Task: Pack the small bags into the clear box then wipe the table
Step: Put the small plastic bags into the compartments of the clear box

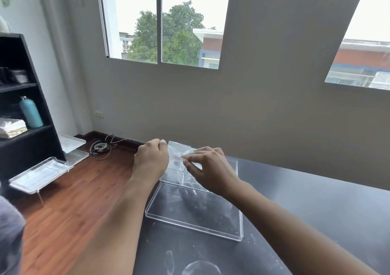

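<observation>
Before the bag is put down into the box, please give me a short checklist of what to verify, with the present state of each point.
1. Small bag held by both hands: ok, left hand pinches its left edge, right hand its right side.
2. Bag is above the clear box: ok.
3. Box open: ok, lid lies flat in front of it.
4. Free room inside the box: cannot tell, the hands hide it.
5. Table clean: not ok, white smears remain.

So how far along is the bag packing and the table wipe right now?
Done: clear box sits open, lid lying beside it. In hand: left hand and right hand hold a small bag above the box. Left: white smears remain on the table; no cloth visible.
</observation>
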